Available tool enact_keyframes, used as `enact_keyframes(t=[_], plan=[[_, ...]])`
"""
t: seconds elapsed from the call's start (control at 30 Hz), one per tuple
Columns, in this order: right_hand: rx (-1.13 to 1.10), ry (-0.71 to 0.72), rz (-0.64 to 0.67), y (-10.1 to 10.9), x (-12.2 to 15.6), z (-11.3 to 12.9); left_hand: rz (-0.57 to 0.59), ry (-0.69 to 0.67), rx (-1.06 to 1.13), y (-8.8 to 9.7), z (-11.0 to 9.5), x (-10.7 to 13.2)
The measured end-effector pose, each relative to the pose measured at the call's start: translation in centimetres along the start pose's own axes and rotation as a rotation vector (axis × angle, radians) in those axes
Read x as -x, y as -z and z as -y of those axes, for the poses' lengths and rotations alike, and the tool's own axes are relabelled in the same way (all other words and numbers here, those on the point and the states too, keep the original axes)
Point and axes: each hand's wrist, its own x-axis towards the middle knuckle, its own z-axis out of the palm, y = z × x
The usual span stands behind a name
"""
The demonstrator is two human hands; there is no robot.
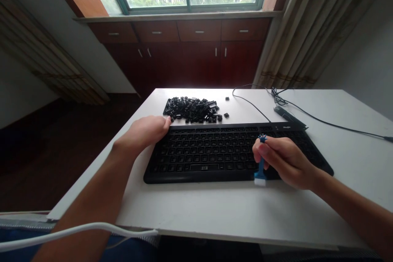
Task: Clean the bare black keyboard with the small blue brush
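A black keyboard [196,176] lies flat on the white table, its rows of square sockets bare of keycaps. My left hand [149,130] grips its far left corner, thumb at the edge and the other fingers mostly hidden. Over the right part of the keys, my right hand [287,159] pinches a small blue brush [260,168] between thumb and fingers. The white bristles point down at the keyboard's front edge, and the blue end shaped like a little hand sticks up. Behind the keyboard sits a heap of black keycaps [193,108].
Two loose keycaps lie right of the heap, one being this keycap [227,98]. A black cable [331,118] runs across the table's right side, beside a dark flat strip [288,116]. A white cord [92,227] crosses the near left edge of the table [196,213].
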Motion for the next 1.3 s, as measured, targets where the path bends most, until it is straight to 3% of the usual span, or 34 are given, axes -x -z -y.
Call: enact_keyframes(t=[0.07,0.13,0.27,0.33,0.53,0.63,0.77,0.9,1.0,1.1,1.2,1.3], plan=[[0.029,0.009,-0.119,0.0,0.1,-0.3,-0.002,0.007,-0.012,0.0,0.0,0.0],[0.094,0.0,-0.156,0.1,0.0,-0.4,-0.006,0.005,-0.008,0.0,-0.1,0.0],[0.079,-0.077,0.059,0.7,-0.2,-0.3,-0.003,0.004,0.002,0.1,-0.1,0.2],[0.013,-0.09,0.102,0.9,-0.2,-0.2,-0.005,0.008,-0.004,0.1,-0.1,0.2],[0.143,-0.008,-0.157,0.8,-0.1,-0.3,-0.007,-0.005,0.008,0.0,0.0,0.0],[0.213,0.015,-0.038,0.9,-0.4,-0.1,-0.013,-0.001,-0.004,0.0,0.0,0.1],[0.108,0.033,0.113,1.0,-0.4,0.4,-0.008,-0.005,0.005,-0.1,0.1,0.1],[0.098,0.037,-0.053,1.0,0.0,0.2,-0.009,-0.008,0.009,-0.2,0.1,0.0],[0.254,0.072,-0.172,1.1,0.0,-0.1,-0.008,0.003,0.0,-0.1,0.0,0.0],[0.31,0.09,-0.001,0.9,-0.3,-0.1,-0.006,-0.004,0.009,0.0,0.0,0.0],[0.198,0.087,0.179,0.1,-0.5,-0.2,-0.009,-0.018,-0.015,-0.2,0.2,-0.2],[0.129,0.081,0.098,-0.5,-0.3,-0.3,-0.011,-0.008,-0.028,-0.2,0.2,-0.2]])
